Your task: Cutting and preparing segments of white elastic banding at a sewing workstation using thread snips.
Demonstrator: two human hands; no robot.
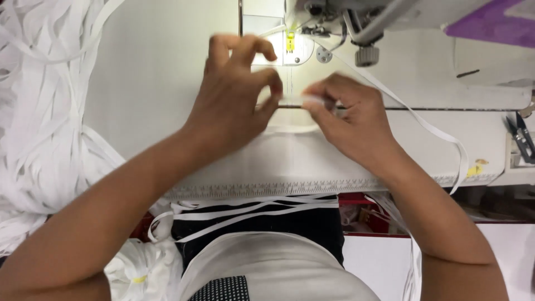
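At frame centre, the left hand (237,92) and right hand (348,114) each pinch a short white elastic strip (304,100) just below the grey metal sewing machine (356,22).

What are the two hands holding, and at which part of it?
Both hands pinch a short piece of white elastic tape: the left hand at its left end, the right hand at its right end, just before the sewing machine.
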